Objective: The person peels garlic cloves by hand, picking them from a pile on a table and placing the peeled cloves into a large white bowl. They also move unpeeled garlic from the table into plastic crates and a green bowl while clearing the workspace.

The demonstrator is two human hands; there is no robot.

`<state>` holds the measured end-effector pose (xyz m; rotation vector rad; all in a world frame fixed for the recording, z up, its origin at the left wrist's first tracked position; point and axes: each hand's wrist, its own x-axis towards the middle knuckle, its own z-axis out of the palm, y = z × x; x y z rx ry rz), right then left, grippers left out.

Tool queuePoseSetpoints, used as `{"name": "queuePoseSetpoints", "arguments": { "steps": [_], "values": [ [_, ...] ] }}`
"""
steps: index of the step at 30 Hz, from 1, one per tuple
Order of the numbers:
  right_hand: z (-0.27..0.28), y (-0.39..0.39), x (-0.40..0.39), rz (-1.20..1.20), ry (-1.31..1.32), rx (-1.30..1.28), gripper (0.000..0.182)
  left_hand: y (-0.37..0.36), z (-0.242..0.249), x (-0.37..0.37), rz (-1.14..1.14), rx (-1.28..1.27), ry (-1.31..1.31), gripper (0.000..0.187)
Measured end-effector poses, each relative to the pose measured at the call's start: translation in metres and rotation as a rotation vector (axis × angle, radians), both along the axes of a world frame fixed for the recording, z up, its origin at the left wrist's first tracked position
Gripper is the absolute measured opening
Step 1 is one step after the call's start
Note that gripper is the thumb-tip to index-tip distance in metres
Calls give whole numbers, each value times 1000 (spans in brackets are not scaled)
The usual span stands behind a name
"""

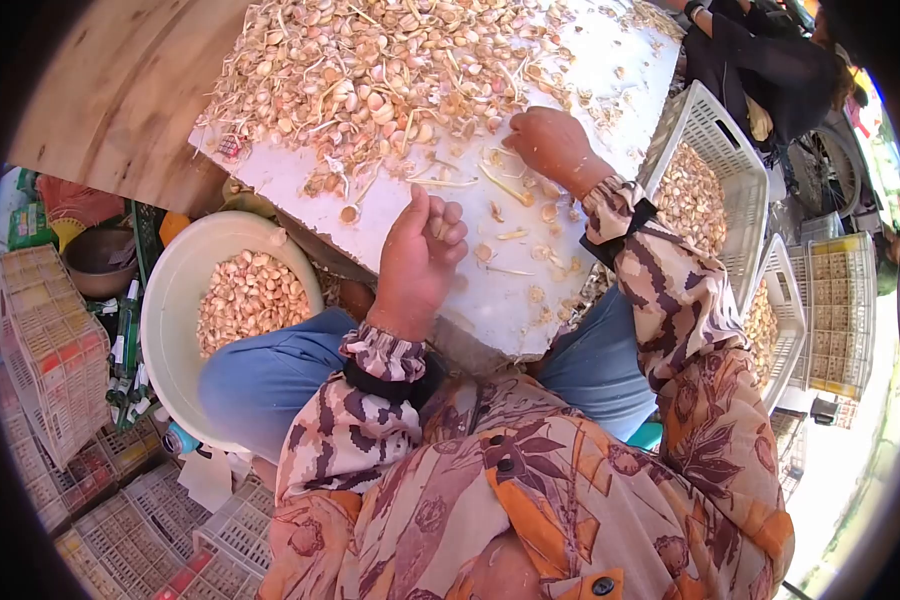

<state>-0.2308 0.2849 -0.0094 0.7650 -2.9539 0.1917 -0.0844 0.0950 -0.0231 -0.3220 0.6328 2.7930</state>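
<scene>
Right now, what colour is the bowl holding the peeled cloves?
Cream-white bowl, head view.

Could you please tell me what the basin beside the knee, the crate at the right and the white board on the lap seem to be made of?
Basin: probably plastic, cream, smooth with a soft sheen.
Crate: moulded plastic, white; its walls are an open lattice.
Board: possibly foam, matt white, with a chipped, crumbly near edge; I cannot be sure.

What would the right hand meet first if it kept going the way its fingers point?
Probably the heap of unpeeled garlic cloves on the white board; the right hand points up-left toward it, though depth is unclear.
</scene>
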Motion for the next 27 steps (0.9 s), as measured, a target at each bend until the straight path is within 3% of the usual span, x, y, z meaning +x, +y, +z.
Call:
{"name": "queuePoseSetpoints", "arguments": {
  "steps": [4, 5, 7, 9, 10, 11, 13, 15, 17, 21, 22, 23, 24, 25, 26, 27],
  "values": [
    [-10, -10, 2, 40, 39, -84, 19, 6, -9, 0, 27, -142, 55, 29],
    [0, -6, 3, -7, -41, -212, 18, 10, -4, 1, 30, -142, 58, 29],
    [17, -8, 11, -48, -113, -332, 18, 21, 15, 1, 138, -142, -219, 30],
    [30, -15, 39, 118, -376, -713, 19, 23, 33, 3, 141, -41, -250, 29],
    [43, -19, 49, 154, -510, -538, 19, 24, 37, 2, 141, 49, -275, 30],
    [37, -17, 36, 159, -505, -532, 19, 22, 28, 0, 145, 55, -269, 30],
    [15, -8, -1, 280, 2, -484, 20, 16, -3, 0, 41, 98, -135, 31],
    [3, -5, -21, 324, 62, -386, 19, 8, -10, 2, 1, 180, -91, 28],
    [-14, -6, -33, 343, 30, -107, 13, -1, -2, 0, -39, 253, -51, 25],
    [-7, -8, -19, 228, 34, -194, 12, -24, 18, 3, 206, -60, -58, 22],
    [-1, -5, -18, 171, 23, -220, 15, -31, 19, 1, 256, -260, -25, 22],
    [19, -7, -9, 42, -171, -380, 17, -40, 20, -2, 308, -460, 6, 22],
    [38, -11, 7, 110, -322, -647, 18, -54, 19, -9, 276, -679, 36, 26],
    [63, -16, 30, 174, -476, -911, 19, -58, 16, -25, 282, -687, 36, 26],
    [107, -24, 68, 205, -721, -1012, 19, -61, 13, -45, 342, -1195, 214, 23],
    [133, -26, 94, 482, -935, -1062, 19, -61, 13, -61, 390, -1700, 402, 20]
  ]
}}
